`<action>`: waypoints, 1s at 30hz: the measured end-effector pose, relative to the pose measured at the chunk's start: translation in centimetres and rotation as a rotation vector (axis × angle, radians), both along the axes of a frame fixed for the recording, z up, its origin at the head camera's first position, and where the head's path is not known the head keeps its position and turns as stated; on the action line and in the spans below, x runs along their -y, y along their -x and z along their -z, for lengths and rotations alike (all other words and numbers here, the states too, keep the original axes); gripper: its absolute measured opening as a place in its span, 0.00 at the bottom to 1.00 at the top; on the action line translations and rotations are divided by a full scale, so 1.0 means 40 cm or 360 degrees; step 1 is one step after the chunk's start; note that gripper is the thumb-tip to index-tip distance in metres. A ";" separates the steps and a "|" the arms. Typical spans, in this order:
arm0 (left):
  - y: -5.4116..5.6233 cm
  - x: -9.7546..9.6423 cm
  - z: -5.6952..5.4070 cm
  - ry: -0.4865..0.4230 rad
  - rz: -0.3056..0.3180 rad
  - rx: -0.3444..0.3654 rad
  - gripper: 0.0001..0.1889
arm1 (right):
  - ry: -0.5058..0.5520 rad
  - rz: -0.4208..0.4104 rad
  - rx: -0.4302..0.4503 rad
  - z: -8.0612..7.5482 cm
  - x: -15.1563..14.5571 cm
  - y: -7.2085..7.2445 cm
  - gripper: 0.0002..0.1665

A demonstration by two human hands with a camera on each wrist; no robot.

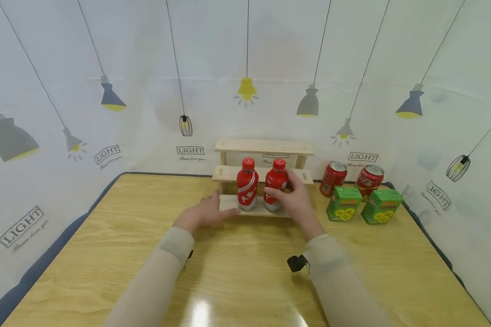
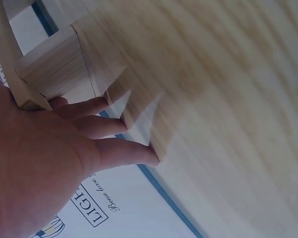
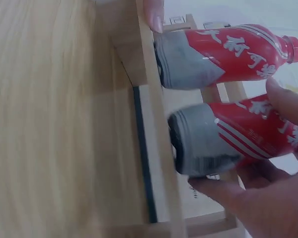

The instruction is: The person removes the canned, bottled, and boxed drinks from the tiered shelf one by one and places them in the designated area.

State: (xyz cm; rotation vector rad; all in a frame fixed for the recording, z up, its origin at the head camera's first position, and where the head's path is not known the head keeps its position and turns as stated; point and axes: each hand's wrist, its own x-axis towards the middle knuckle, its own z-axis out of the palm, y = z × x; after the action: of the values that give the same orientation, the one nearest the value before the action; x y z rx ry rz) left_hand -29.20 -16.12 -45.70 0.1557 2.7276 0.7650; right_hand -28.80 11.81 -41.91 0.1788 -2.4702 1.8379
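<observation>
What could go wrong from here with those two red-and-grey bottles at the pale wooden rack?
The right hand holds one red-and-grey bottle close beside the other bottle, which no hand grips; a bump from it, or from the nearby left hand, could topple that one. The held bottle's base seems near the front edge of the lowest pale wooden shelf, so it might slip off if released carelessly.

Right hand [image 3: 273, 203] grips 1 bottle [image 3: 226, 134] — 2nd bottle [image 3: 216, 57] beside.

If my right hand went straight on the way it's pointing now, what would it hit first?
Probably the shelf's middle board, just behind the red bottle your right hand holds, though depth is hard to judge.
</observation>
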 end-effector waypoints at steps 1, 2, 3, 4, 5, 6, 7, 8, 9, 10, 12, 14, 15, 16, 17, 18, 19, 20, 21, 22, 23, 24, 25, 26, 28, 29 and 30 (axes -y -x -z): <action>0.002 0.000 -0.001 0.0002 0.0004 0.0002 0.69 | 0.0035 0.0045 -0.0016 0.007 0.008 -0.002 0.52; 0.003 0.000 -0.002 0.0000 0.0005 0.0003 0.70 | 0.0061 0.0093 -0.0023 0.012 0.015 -0.004 0.53; 0.006 0.000 -0.002 -0.0002 0.0008 0.0003 0.70 | 0.0082 0.0141 -0.0035 0.018 0.021 -0.006 0.54; 0.007 -0.002 -0.002 -0.0008 0.0013 0.0002 0.70 | 0.0101 0.0181 -0.0051 0.022 0.028 -0.008 0.54; 0.008 -0.003 -0.001 -0.0010 0.0014 0.0004 0.70 | 0.0109 0.0217 -0.0063 0.026 0.035 -0.011 0.54; 0.009 -0.003 0.002 -0.0009 0.0015 0.0006 0.70 | 0.0119 0.0239 -0.0074 0.029 0.040 -0.015 0.54; 0.010 -0.002 0.005 -0.0009 0.0015 0.0011 0.70 | 0.0132 0.0258 -0.0076 0.030 0.047 -0.019 0.54; 0.011 -0.001 0.009 -0.0010 0.0015 0.0014 0.70 | 0.0136 0.0278 -0.0073 0.032 0.051 -0.023 0.54; 0.011 0.000 0.012 -0.0008 0.0017 0.0020 0.70 | 0.0147 0.0299 -0.0070 0.033 0.056 -0.027 0.54; 0.011 0.001 0.015 -0.0008 0.0017 0.0028 0.70 | 0.0154 0.0323 -0.0057 0.033 0.060 -0.031 0.54; 0.013 0.004 0.019 -0.0003 0.0014 0.0038 0.71 | 0.0194 0.0376 -0.0045 0.033 0.063 -0.039 0.54; 0.017 0.007 0.020 -0.0008 0.0013 0.0030 0.71 | 0.0251 0.0444 -0.0049 0.028 0.064 -0.045 0.56; 0.020 0.007 0.019 -0.0010 0.0014 0.0027 0.71 | 0.0288 0.0472 -0.0058 0.026 0.062 -0.048 0.56; 0.022 0.007 0.018 -0.0013 0.0015 0.0023 0.71 | 0.0311 0.0501 -0.0061 0.024 0.058 -0.051 0.55; 0.025 0.007 0.017 -0.0012 0.0021 0.0016 0.71 | 0.0332 0.0527 -0.0065 0.021 0.053 -0.054 0.55; 0.027 0.006 0.017 -0.0012 0.0024 0.0015 0.71 | 0.0346 0.0548 -0.0052 0.018 0.047 -0.058 0.54; 0.027 0.005 0.016 -0.0014 0.0031 0.0018 0.72 | 0.0353 0.0561 -0.0041 0.017 0.040 -0.062 0.53; 0.027 0.004 0.015 -0.0013 0.0035 0.0023 0.72 | 0.0347 0.0574 -0.0028 0.016 0.031 -0.068 0.51; 0.026 0.004 0.014 -0.0010 0.0038 0.0028 0.72 | 0.0337 0.0582 -0.0010 0.015 0.021 -0.074 0.50; 0.025 0.003 0.013 -0.0005 0.0041 0.0029 0.72 | 0.0329 0.0584 0.0004 0.014 0.011 -0.081 0.49; 0.023 0.003 0.012 -0.0002 0.0041 0.0029 0.72 | 0.0321 0.0586 0.0011 0.013 0.001 -0.089 0.48; 0.020 0.004 0.011 0.0001 0.0043 0.0028 0.72 | 0.0309 0.0585 0.0016 0.011 -0.010 -0.097 0.48; 0.019 0.004 0.010 0.0004 0.0045 0.0026 0.72 | 0.0305 0.0585 0.0006 0.008 -0.021 -0.106 0.48; 0.017 0.004 0.010 0.0004 0.0047 0.0024 0.71 | 0.0305 0.0584 -0.0001 0.005 -0.032 -0.116 0.48; 0.014 0.005 0.009 0.0005 0.0047 0.0025 0.71 | 0.0310 0.0585 -0.0017 -0.001 -0.055 -0.131 0.47; 0.013 0.006 0.008 0.0004 0.0046 0.0025 0.71 | 0.0305 0.0589 -0.0027 -0.003 -0.067 -0.137 0.46; 0.012 0.006 0.008 0.0001 0.0045 0.0027 0.71 | 0.0297 0.0589 -0.0039 -0.005 -0.078 -0.144 0.45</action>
State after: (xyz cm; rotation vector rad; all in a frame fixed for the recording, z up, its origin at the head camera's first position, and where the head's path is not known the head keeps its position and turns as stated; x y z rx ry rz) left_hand -29.67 -16.36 -46.00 0.1861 2.7038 0.7548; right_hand -23.05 14.94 -41.70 -0.2466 -2.1189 1.8674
